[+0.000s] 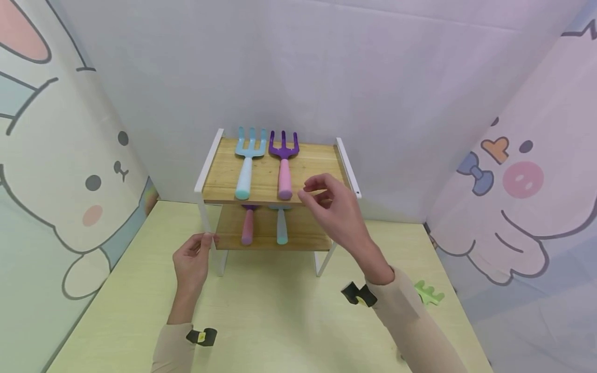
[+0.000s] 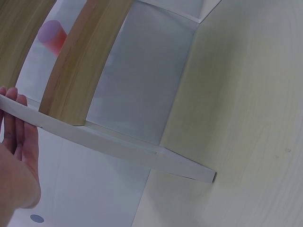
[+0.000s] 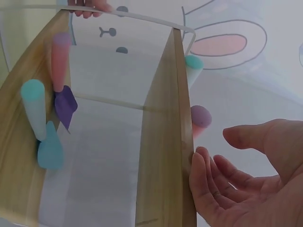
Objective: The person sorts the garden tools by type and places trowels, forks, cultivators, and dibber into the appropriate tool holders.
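Note:
A two-tier wooden shelf rack (image 1: 313,160) with a white frame stands on the table. Its upper board holds a light blue hand fork (image 1: 246,168) and a purple hand fork with a pink handle (image 1: 285,178), side by side, prongs toward the back. Two more tools lie on the lower board: a pink-handled one with a purple blade (image 3: 65,104) and a light blue one (image 3: 50,153). My left hand (image 1: 193,256) grips the rack's white front left post. My right hand (image 1: 338,210) is by the upper board's front edge, right of the pink handle, fingers loosely bent and holding nothing.
A green pronged piece (image 1: 428,293) lies on the table at the right, partly behind the right sleeve. Curtains with cartoon animals (image 1: 522,181) hang behind and on both sides. The pale table (image 1: 261,321) extends in front of the rack.

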`<move>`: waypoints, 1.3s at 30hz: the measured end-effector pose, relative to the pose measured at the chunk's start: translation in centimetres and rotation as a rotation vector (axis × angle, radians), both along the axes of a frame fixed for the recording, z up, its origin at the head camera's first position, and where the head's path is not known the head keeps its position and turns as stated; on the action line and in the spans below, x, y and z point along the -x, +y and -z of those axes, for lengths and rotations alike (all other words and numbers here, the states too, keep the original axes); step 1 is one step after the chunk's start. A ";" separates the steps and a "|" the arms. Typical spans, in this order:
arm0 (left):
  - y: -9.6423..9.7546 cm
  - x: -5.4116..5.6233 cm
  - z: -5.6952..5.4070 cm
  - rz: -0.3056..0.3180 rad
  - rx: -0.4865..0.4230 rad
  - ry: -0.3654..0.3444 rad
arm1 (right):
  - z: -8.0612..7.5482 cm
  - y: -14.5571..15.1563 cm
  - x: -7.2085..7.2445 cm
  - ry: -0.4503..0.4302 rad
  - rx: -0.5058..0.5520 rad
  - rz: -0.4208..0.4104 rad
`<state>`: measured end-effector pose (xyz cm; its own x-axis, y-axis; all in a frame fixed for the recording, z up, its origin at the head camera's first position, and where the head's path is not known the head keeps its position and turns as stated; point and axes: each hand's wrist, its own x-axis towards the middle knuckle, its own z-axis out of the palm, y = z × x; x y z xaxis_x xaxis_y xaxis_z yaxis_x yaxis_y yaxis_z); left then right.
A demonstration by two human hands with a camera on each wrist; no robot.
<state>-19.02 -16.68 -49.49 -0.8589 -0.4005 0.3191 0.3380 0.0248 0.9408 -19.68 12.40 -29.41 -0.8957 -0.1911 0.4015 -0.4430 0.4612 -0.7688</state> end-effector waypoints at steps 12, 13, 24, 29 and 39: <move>0.0 0.0 0.0 -0.007 -0.020 -0.007 | 1.6 1.3 -1.1 0.037 0.050 -0.041; 0.0 0.1 0.0 -0.007 -0.020 -0.008 | 1.8 1.4 -1.2 0.039 0.046 -0.043; 0.6 -1.0 -2.0 0.005 -0.015 -0.011 | 4.1 2.8 -1.9 0.082 0.064 -0.085; 0.8 -1.4 -2.7 0.004 -0.011 -0.017 | 5.3 3.4 -2.2 0.098 0.105 -0.108; 0.8 -1.4 -2.7 0.012 -0.027 -0.005 | 8.0 4.7 -2.5 0.118 0.141 -0.130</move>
<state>-17.65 -15.85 -46.79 -0.8655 -0.3984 0.3035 0.3330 -0.0052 0.9429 -17.15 17.05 -37.41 -0.8126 -0.2365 0.5328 -0.5822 0.2854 -0.7613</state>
